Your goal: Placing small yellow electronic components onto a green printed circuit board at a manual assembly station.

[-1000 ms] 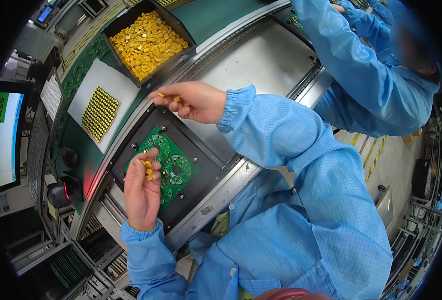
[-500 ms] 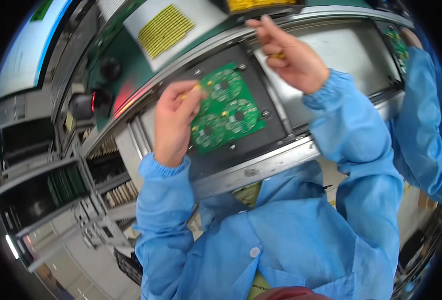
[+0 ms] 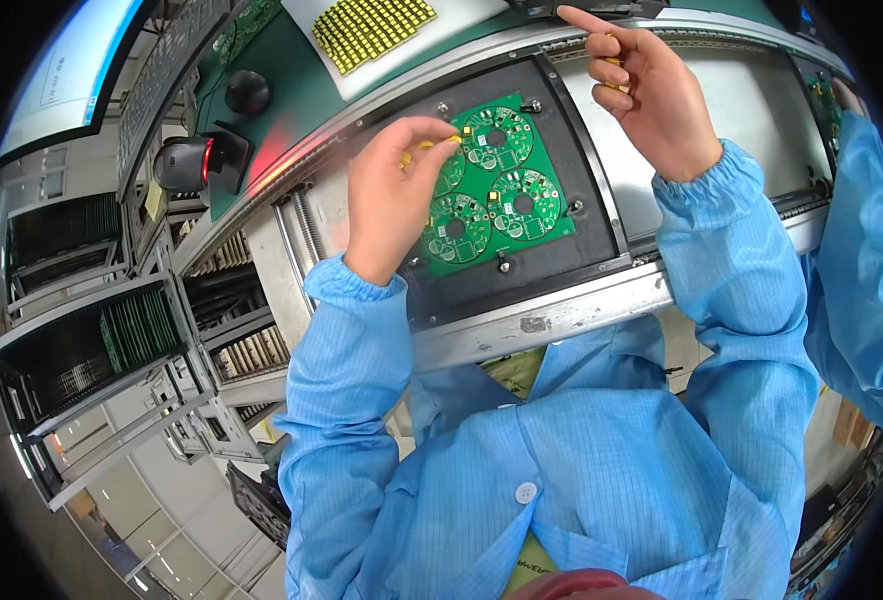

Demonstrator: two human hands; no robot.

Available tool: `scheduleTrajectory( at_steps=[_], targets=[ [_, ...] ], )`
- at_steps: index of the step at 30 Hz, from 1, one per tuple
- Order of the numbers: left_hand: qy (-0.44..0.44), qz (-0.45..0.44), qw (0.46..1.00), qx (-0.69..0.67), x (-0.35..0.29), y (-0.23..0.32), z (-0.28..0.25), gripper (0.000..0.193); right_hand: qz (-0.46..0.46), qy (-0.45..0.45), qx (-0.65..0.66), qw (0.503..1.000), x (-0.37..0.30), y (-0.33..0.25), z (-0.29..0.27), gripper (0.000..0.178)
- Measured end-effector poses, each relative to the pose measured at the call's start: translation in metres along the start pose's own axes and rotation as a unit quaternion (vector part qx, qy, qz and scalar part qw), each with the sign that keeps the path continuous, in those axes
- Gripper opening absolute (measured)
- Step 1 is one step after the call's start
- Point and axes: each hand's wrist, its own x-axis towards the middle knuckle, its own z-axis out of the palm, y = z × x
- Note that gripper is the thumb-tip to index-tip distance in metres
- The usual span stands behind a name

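Observation:
A green circuit board (image 3: 487, 183) with several round sections lies in a black fixture plate (image 3: 562, 262). Over its upper left part, my left hand (image 3: 392, 195) pinches a small yellow component (image 3: 454, 139) between thumb and index finger. More yellow bits show in its curled fingers. A few yellow parts (image 3: 465, 132) sit on the board. Farther right, my right hand (image 3: 667, 105) is raised above the metal rail, index finger stretched to the left. Its other fingers curl round small yellow components (image 3: 614, 60), partly hidden by them.
Rows of yellow components (image 3: 372, 30) cover a white sheet (image 3: 432, 50) on the green bench. A black mouse (image 3: 248, 92) and a scanner with a red light (image 3: 184, 163) stand left. Metal rails (image 3: 542, 322) border the fixture. Another person's blue sleeve (image 3: 857, 260) is at right.
The whole view has shifted, so the bench contents appear lower and farther right. My left fingertips have moved to the board's upper part. My right index finger is now more extended.

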Motion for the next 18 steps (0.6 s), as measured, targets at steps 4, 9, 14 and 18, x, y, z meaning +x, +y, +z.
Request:
scheduleTrajectory(
  at_steps=[4, 9, 14, 18],
  targets=[
    [0.003, 0.014, 1.0, 0.024, 0.003, -0.009, 0.003, 0.015, -0.059, -0.222, -0.029, 0.973, -0.007, 0.005, 0.018, 0.035],
    [-0.009, 0.076, 0.992, 0.103, 0.009, 0.001, 0.006, 0.015, -0.069, 0.034, -0.21, 0.975, -0.019, 0.004, 0.014, 0.037],
    [-0.002, 0.105, 0.981, 0.163, 0.01, 0.01, 0.01, 0.01, -0.047, 0.02, -0.222, 0.974, -0.016, 0.006, 0.01, 0.036],
    [-0.002, 0.178, 0.96, 0.218, 0.011, 0.003, 0.008, 0.01, -0.058, 0.021, -0.218, 0.974, -0.021, 0.005, 0.019, 0.036]
  ],
)
